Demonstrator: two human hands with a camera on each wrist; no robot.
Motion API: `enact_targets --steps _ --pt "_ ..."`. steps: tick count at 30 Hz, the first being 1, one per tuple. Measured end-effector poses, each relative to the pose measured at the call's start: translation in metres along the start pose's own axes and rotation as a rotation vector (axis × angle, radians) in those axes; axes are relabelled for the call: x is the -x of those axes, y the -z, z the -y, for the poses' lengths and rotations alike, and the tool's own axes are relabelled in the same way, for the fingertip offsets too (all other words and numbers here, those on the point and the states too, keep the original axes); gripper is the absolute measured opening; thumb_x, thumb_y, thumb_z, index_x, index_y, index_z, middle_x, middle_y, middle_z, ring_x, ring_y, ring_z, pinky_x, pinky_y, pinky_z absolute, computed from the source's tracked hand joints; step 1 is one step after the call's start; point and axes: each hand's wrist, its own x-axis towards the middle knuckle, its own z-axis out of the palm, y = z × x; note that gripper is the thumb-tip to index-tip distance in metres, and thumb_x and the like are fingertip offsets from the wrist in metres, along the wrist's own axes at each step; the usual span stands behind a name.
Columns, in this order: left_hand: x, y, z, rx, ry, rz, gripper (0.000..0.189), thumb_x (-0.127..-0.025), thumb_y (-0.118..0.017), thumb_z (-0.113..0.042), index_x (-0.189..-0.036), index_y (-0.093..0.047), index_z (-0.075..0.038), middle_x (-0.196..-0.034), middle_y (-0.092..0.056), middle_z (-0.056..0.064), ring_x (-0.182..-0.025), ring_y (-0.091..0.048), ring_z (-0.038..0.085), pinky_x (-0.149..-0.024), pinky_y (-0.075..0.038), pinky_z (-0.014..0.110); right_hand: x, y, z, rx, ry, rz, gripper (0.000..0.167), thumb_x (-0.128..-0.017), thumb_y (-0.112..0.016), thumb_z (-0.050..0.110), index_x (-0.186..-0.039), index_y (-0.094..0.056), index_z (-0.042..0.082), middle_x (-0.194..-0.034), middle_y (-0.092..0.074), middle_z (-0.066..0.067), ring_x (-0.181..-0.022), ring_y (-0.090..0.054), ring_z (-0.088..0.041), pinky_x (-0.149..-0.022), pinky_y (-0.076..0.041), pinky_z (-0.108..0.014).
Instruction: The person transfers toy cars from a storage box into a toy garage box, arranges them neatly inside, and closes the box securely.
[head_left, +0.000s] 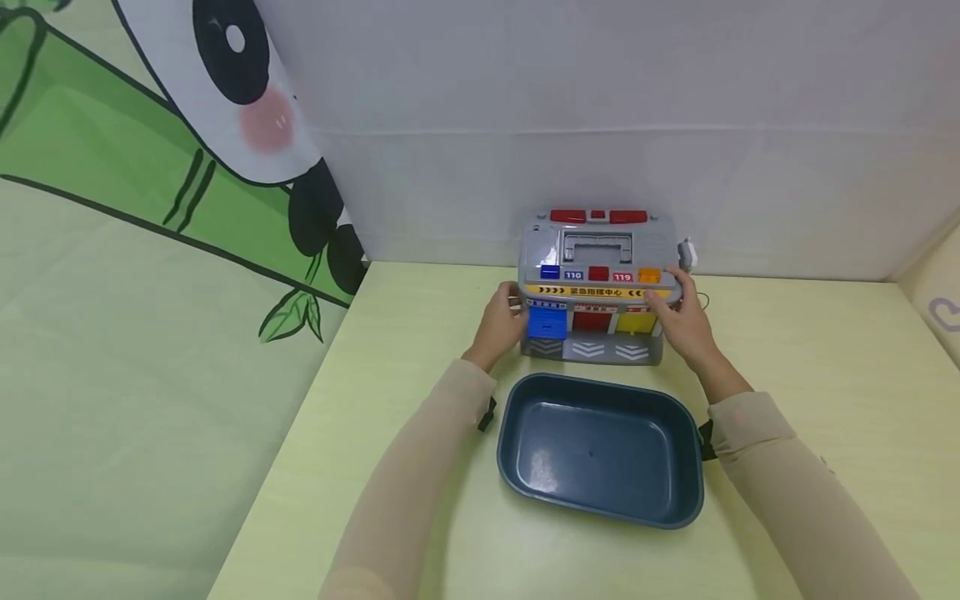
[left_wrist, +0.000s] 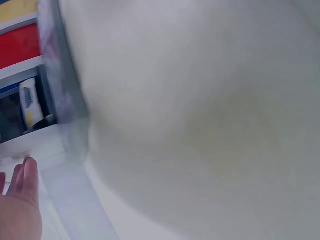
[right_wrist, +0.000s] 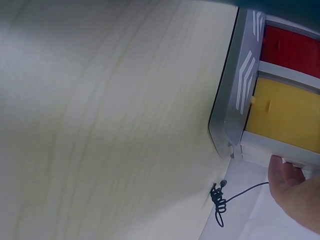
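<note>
A grey toy garage [head_left: 597, 250] with a carry handle and red roof lights stands at the back of the table. My left hand [head_left: 501, 323] holds its left side; in the left wrist view, fingers [left_wrist: 30, 180] show beside the toy. On the right side, my right hand [head_left: 684, 321] grips the roof edge, its thumb over the yellow strip. A blue door [head_left: 547, 323], a red door [right_wrist: 290, 51] and a yellow door [right_wrist: 285, 114] line the front. Inside one compartment, the left wrist view shows a small white and yellow object [left_wrist: 31, 102].
A dark blue tray [head_left: 592, 450] lies in front of the toy, between my forearms. Behind the toy rises a pale cloth wall [head_left: 450, 192]. A bundled dark cord [right_wrist: 219, 200] hangs near the toy's right side. Left of the table is a printed panda sheet [head_left: 150, 375].
</note>
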Motion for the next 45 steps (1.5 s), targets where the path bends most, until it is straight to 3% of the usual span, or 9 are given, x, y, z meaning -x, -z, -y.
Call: enact_targets --steps 7,12,15,20,25,31,45 --pt "0.001 0.005 -0.006 0.051 0.004 0.045 0.062 -0.098 -0.045 -0.01 -0.155 -0.021 -0.019 -0.14 -0.049 0.014 -0.126 -0.05 0.025 -0.103 -0.04 0.036 -0.001 0.0 -0.001 -0.01 -0.001 0.008 0.073 -0.1 -0.046 0.048 -0.155 -0.011 0.016 -0.142 -0.039 -0.024 -0.113 -0.044 -0.037 -0.084 -0.039 -0.04" --pt "0.002 0.01 -0.012 0.047 -0.062 0.112 0.063 -0.099 -0.039 -0.014 -0.157 -0.017 -0.021 -0.152 -0.036 0.011 -0.129 -0.046 0.027 -0.106 -0.037 0.04 -0.001 0.0 -0.001 -0.02 0.003 0.008 0.073 -0.1 -0.046 0.047 -0.155 -0.011 0.015 -0.142 -0.038 -0.024 -0.113 -0.045 -0.036 -0.084 -0.039 -0.038" --pt "0.001 0.011 -0.015 0.025 -0.098 0.165 0.069 -0.098 -0.048 -0.017 -0.157 -0.013 -0.02 -0.153 -0.03 0.013 -0.13 -0.044 0.03 -0.105 -0.038 0.04 -0.001 0.001 -0.001 -0.028 0.003 0.009 0.072 -0.101 -0.046 0.046 -0.155 -0.011 0.015 -0.142 -0.039 -0.024 -0.112 -0.045 -0.035 -0.083 -0.039 -0.036" --pt "-0.005 0.01 -0.019 -0.082 -0.085 0.202 0.094 -0.089 -0.071 -0.021 -0.158 -0.007 -0.022 -0.147 -0.031 0.017 -0.129 -0.043 0.031 -0.104 -0.039 0.041 0.0 0.002 -0.002 -0.037 0.0 0.013 0.073 -0.101 -0.047 0.046 -0.155 -0.01 0.015 -0.142 -0.038 -0.024 -0.112 -0.045 -0.034 -0.083 -0.039 -0.035" --pt "-0.01 0.007 -0.023 -0.15 -0.055 0.196 0.104 -0.084 -0.079 -0.018 -0.157 -0.006 -0.027 -0.146 -0.033 0.017 -0.129 -0.043 0.031 -0.106 -0.035 0.046 0.0 0.002 -0.001 -0.032 -0.003 0.02 0.074 -0.1 -0.046 0.048 -0.155 -0.009 0.015 -0.141 -0.038 -0.024 -0.113 -0.044 -0.035 -0.086 -0.038 -0.041" --pt "-0.013 0.005 -0.026 -0.2 -0.051 0.183 0.101 -0.08 -0.083 -0.016 -0.154 -0.016 -0.03 -0.14 -0.04 0.017 -0.124 -0.047 0.031 -0.103 -0.039 0.048 0.002 0.002 -0.002 -0.025 0.004 0.02 0.074 -0.1 -0.047 0.048 -0.155 -0.01 0.015 -0.139 -0.04 -0.025 -0.112 -0.045 -0.036 -0.087 -0.037 -0.043" --pt "-0.007 0.003 -0.023 -0.334 -0.169 0.024 0.084 -0.078 -0.085 -0.015 -0.144 -0.033 -0.02 -0.125 -0.052 0.015 -0.11 -0.056 0.03 -0.093 -0.047 0.045 0.004 0.001 -0.001 -0.016 -0.012 0.021 0.075 -0.099 -0.048 0.05 -0.155 -0.01 0.017 -0.136 -0.043 -0.026 -0.114 -0.044 -0.039 -0.09 -0.036 -0.051"
